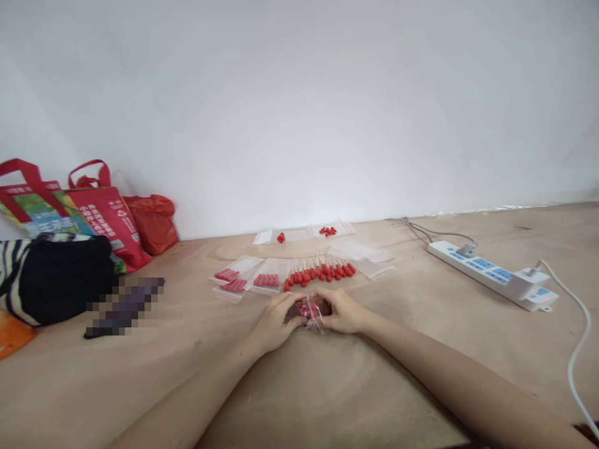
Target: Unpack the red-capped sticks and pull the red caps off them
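Note:
Between my two hands is a small clear zip bag (312, 310) with red pieces inside. My left hand (281, 318) is closed on the bag's left side, thumb below and fingers above. On the opposite side my right hand (341, 310) pinches the same bag. Just beyond lies a row of red-tipped sticks (322, 272), their pale ends pointing away from me. Left of them are flat clear bags (267, 280) holding red tube-shaped pieces, with more such bags (229, 279) overlapping farther left.
By the wall lie clear bags with small red pieces (328, 231). Flat clear bags (365, 252) lie right of the sticks. A power strip (491, 274) with plugged-in cables is at right. Shopping bags (110, 218), a black cloth item (70, 277) and a blurred dark object (126, 308) occupy the left.

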`<state>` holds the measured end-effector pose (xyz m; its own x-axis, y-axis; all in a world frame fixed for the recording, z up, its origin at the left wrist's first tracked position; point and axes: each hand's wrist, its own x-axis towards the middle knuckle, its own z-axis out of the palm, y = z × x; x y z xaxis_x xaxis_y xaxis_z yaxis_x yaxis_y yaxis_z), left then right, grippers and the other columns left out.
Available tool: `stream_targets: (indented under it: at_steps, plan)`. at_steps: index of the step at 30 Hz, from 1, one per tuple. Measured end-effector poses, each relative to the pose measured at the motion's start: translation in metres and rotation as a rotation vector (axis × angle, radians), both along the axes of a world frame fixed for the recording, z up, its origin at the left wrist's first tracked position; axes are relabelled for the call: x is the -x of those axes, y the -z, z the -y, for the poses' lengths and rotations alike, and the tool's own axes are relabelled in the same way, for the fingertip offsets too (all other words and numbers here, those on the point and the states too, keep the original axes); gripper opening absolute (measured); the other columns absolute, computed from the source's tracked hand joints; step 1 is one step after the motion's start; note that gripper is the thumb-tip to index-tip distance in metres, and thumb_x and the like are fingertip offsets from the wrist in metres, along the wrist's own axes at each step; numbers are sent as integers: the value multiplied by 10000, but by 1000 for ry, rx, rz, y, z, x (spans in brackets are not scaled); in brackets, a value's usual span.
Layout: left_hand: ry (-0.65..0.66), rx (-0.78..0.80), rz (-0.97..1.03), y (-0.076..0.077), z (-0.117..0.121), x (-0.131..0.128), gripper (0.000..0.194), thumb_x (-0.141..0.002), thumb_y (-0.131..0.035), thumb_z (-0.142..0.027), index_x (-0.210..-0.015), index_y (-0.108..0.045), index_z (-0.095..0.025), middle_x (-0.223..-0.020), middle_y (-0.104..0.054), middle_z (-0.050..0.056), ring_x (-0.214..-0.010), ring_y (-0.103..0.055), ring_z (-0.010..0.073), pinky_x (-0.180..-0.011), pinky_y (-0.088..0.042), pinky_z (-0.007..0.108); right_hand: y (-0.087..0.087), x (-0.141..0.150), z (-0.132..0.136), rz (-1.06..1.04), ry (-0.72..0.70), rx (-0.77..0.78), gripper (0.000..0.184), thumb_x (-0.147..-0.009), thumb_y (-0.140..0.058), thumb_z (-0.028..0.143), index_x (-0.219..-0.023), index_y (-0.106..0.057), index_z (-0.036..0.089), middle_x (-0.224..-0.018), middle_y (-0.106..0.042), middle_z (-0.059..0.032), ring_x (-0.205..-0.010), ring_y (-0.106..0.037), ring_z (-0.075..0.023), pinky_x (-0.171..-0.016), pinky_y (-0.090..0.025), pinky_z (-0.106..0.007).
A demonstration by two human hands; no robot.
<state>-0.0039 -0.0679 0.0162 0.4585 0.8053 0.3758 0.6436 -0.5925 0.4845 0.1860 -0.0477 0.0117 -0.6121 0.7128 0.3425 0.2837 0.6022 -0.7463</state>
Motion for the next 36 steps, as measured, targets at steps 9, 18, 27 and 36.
stream_targets:
  at_steps: [9,18,27,36]
  plan:
    - [15,7,-8,0,0,3,397,-731,-582,-293,-1110,-491,-214,-1058,-582,64,-962,-536,204,-830,-422,353,9,-3,-10,-195,15,278,174,-683,-579,282,-784,-602,142,-627,-581,13,-539,-503,-79,-520,-393,-190]
    - [29,38,-27,-2,1,1,315,-762,-546,-263,-1071,-529,-204,-984,-578,46,-894,-544,176,-795,-430,315,12,-3,-11,-224,10,371,401,-564,-702,271,-925,-582,146,-714,-610,8,-557,-513,-73,-521,-408,-190]
    - [-12,74,-32,-2,2,5,350,-738,-570,-298,-1072,-516,-209,-1035,-577,41,-942,-534,186,-827,-421,324,4,-16,-19,-279,166,547,259,-530,-702,262,-740,-621,132,-549,-585,31,-462,-502,-68,-457,-419,-191]
    - [-9,115,-69,-5,4,13,394,-752,-540,-325,-1128,-487,-222,-1125,-549,44,-1034,-501,200,-891,-398,344,-12,-84,-40,-429,200,602,226,-490,-710,173,-704,-642,157,-653,-651,3,-606,-575,-95,-583,-451,-207]
